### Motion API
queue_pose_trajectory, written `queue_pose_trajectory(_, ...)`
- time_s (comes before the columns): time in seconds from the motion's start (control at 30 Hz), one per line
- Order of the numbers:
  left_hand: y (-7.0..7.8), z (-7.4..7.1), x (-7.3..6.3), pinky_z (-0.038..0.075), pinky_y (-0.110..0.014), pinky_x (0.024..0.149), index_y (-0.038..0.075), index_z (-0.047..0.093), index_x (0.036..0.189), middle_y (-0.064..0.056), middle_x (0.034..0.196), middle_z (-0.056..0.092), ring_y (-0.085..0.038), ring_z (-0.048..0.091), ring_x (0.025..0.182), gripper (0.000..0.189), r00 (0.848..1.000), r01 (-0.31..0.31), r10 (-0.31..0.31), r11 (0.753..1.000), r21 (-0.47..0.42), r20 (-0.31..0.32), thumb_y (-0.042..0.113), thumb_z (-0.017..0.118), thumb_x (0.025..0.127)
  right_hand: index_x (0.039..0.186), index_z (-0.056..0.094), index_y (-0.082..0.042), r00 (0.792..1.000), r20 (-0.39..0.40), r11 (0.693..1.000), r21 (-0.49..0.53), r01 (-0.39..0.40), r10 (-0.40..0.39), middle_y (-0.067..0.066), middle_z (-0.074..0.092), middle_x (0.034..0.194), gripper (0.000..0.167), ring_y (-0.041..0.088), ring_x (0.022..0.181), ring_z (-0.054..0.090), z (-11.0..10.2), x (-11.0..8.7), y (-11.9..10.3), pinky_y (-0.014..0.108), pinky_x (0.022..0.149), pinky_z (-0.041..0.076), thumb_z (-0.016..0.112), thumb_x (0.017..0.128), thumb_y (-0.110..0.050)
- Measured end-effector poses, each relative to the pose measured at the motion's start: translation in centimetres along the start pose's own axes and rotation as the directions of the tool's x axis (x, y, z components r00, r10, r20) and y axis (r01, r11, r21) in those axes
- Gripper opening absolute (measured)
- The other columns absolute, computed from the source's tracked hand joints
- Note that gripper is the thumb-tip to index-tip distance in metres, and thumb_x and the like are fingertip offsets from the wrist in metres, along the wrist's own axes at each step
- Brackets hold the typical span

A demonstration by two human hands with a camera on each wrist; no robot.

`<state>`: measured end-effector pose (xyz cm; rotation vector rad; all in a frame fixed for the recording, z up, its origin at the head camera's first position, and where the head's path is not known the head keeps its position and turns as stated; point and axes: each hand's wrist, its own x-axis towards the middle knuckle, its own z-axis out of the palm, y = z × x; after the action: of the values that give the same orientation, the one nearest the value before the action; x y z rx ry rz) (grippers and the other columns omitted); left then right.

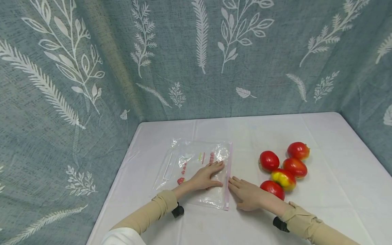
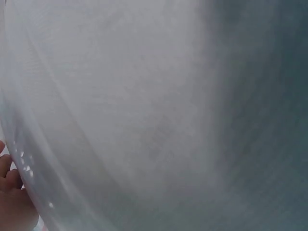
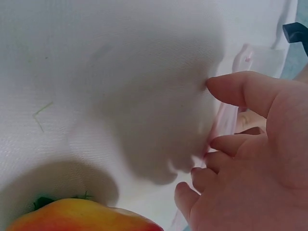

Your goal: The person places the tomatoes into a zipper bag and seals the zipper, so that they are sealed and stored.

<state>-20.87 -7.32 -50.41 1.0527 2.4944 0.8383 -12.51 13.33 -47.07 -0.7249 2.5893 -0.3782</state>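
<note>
A clear plastic zip bag (image 1: 193, 163) with small red prints lies flat on the white tablecloth, its pink zip edge (image 1: 230, 153) facing right. My left hand (image 1: 205, 177) rests on the bag with fingers stretched toward that edge. Just across the edge, my right hand (image 1: 248, 194) reaches in from the right, its fingertips at the pink strip. In the right wrist view the fingers of this right hand (image 3: 240, 159) are loosely extended and hold nothing. Blurred, whitish material fills most of the left wrist view, with part of a hand (image 2: 17, 204) at lower left.
Several red and yellow fruits sit right of the bag, including a red fruit (image 1: 269, 160) and a yellow-patched fruit (image 1: 283, 179). The nearest red fruit (image 1: 272, 189) is close beside my right wrist. A blue-green leaf-patterned curtain (image 1: 183, 75) encloses the table's back and sides.
</note>
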Motion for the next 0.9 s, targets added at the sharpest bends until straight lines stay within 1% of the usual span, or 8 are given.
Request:
queue_pose_trajectory(0.13,0.06,0.05,0.07,0.020,-0.045,0.117,0.008,0.042,0.142,-0.006,0.153,0.032,-0.025,0.026,0.143,0.070,1.000,0.022,-0.022,1.000,-0.005,-0.007,0.028,0.072,0.082,0.145,0.036,-0.004,1.000,-0.004,1.000,0.003,0.006,-0.006,0.009,0.030,0.155,0.072,0.028,0.144,0.024,0.05,0.03,0.00,0.044,0.115,0.025,0.068,0.082,-0.018)
queue_pose_trajectory(0.3,0.10,0.11,0.09,0.026,-0.047,0.114,0.009,0.046,0.140,-0.007,0.151,0.036,-0.028,0.029,0.142,0.069,0.999,0.039,-0.039,0.999,-0.013,-0.024,0.028,0.074,0.080,0.145,0.035,-0.003,1.000,-0.007,1.000,0.017,0.012,-0.012,0.010,0.029,0.155,0.070,0.028,0.144,0.024,0.09,0.05,0.06,0.045,0.115,0.025,0.066,0.084,-0.018)
queue_pose_trajectory(0.4,0.05,0.20,0.10,0.026,-0.046,0.114,0.010,0.047,0.139,-0.006,0.150,0.038,-0.029,0.030,0.141,0.068,0.998,0.046,-0.047,0.999,-0.024,-0.035,0.028,0.074,0.079,0.145,0.034,-0.003,1.000,-0.012,0.999,0.032,0.029,-0.029,0.011,0.027,0.156,0.068,0.030,0.144,0.024,0.16,0.08,0.21,0.046,0.115,0.025,0.063,0.085,-0.017)
queue_pose_trajectory(0.53,0.00,0.26,0.00,0.028,-0.045,0.114,0.012,0.051,0.136,-0.004,0.147,0.042,-0.028,0.035,0.139,0.065,0.996,0.060,-0.062,0.998,-0.033,-0.063,0.029,0.074,0.078,0.145,0.034,-0.002,0.999,-0.017,0.998,0.048,0.049,-0.048,0.012,0.025,0.156,0.066,0.032,0.144,0.024,0.21,0.14,0.37,0.048,0.114,0.025,0.060,0.086,-0.015)
queue_pose_trajectory(0.6,0.02,0.24,-0.09,0.031,-0.045,0.112,0.010,0.053,0.134,-0.005,0.144,0.046,-0.028,0.039,0.136,0.063,0.995,0.053,-0.056,0.998,-0.040,-0.084,0.029,0.075,0.078,0.145,0.033,-0.002,0.999,-0.015,0.997,0.053,0.052,-0.052,0.012,0.024,0.156,0.066,0.033,0.144,0.023,0.23,0.14,0.42,0.049,0.114,0.026,0.059,0.087,-0.015)
queue_pose_trajectory(0.67,0.02,0.22,-0.19,0.033,-0.043,0.111,0.008,0.056,0.130,-0.005,0.141,0.049,-0.027,0.043,0.134,0.059,0.993,0.049,-0.055,0.997,-0.063,-0.101,0.027,0.075,0.078,0.146,0.033,-0.002,0.999,-0.014,0.997,0.056,0.051,-0.050,0.012,0.024,0.157,0.066,0.033,0.144,0.023,0.26,0.13,0.46,0.049,0.114,0.025,0.059,0.087,-0.015)
queue_pose_trajectory(0.77,-0.03,0.10,-0.35,0.037,-0.040,0.108,0.005,0.060,0.126,-0.006,0.136,0.053,-0.026,0.048,0.130,0.052,0.991,0.032,-0.047,0.992,-0.120,-0.128,0.022,0.075,0.079,0.146,0.032,-0.002,0.999,-0.012,0.997,0.050,0.051,-0.050,0.012,0.023,0.157,0.066,0.033,0.144,0.022,0.30,0.11,0.48,0.049,0.114,0.025,0.059,0.087,-0.015)
queue_pose_trajectory(0.9,-0.15,-0.22,-0.52,0.046,-0.030,0.099,0.005,0.063,0.122,-0.007,0.131,0.058,-0.025,0.055,0.122,0.044,0.982,0.038,-0.072,0.981,-0.188,-0.176,0.018,0.074,0.081,0.147,0.032,-0.003,0.999,-0.007,0.998,0.045,0.041,-0.040,0.010,0.023,0.157,0.067,0.031,0.144,0.022,0.38,0.13,0.48,0.048,0.115,0.025,0.060,0.088,-0.017)
